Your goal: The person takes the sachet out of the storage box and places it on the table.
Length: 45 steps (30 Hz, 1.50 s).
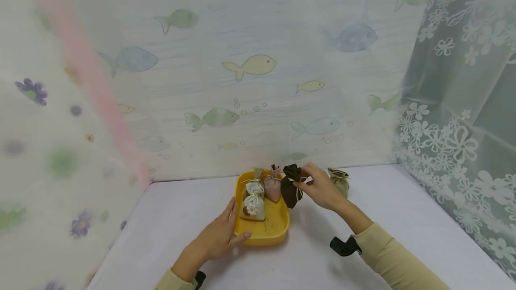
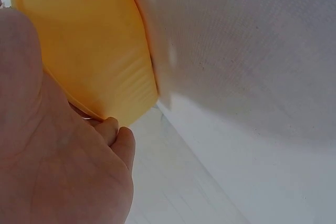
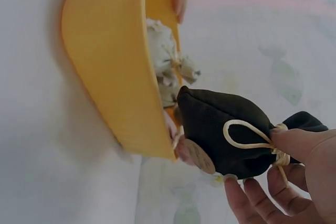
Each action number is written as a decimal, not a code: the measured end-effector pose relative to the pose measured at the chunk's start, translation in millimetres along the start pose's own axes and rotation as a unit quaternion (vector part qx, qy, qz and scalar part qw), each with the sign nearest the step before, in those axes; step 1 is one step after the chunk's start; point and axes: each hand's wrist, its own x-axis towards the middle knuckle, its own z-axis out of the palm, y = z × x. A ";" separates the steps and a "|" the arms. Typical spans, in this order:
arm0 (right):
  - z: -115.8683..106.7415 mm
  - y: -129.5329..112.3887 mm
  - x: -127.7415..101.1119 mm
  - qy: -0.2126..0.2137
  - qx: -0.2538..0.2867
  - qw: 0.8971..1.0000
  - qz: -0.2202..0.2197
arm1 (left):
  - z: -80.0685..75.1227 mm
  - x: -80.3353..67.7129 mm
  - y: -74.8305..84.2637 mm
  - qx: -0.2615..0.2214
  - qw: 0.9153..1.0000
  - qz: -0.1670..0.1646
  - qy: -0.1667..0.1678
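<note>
My right hand point(image 1: 322, 187) pinches a black drawstring pouch point(image 3: 226, 124) by its tied neck. That pouch hangs over the right rim of a yellow plastic tub point(image 1: 278, 229), its cream cord looped down the side. My left hand point(image 1: 219, 234) grips the tub at its near left, thumb at the front rim and fingers along the left wall. Inside the tub, a white pouch point(image 1: 253, 191) with a flower lies at the left, overlapping a beige pouch point(image 1: 258, 173) behind it. A pink pouch point(image 1: 273, 188) leans at the back right, beside the black one.
An olive-green drawstring pouch point(image 1: 340, 183) stands on the white table point(image 1: 181, 207), right of the tub and behind my right wrist. A fish-print curtain point(image 1: 250, 102) hangs along the table's back edge, with a flowered sheer curtain point(image 1: 463, 155) at the right.
</note>
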 end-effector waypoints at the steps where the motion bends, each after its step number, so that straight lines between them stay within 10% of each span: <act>1: -0.4 1.0 -0.8 0.001 -0.003 1.000 0.002 | 0.5 -0.3 -0.1 0.000 1.000 0.000 0.000; 45: 3.8 78.9 5.2 0.090 -0.091 0.989 0.074 | 6.6 -0.4 -3.2 -0.007 1.000 0.003 0.014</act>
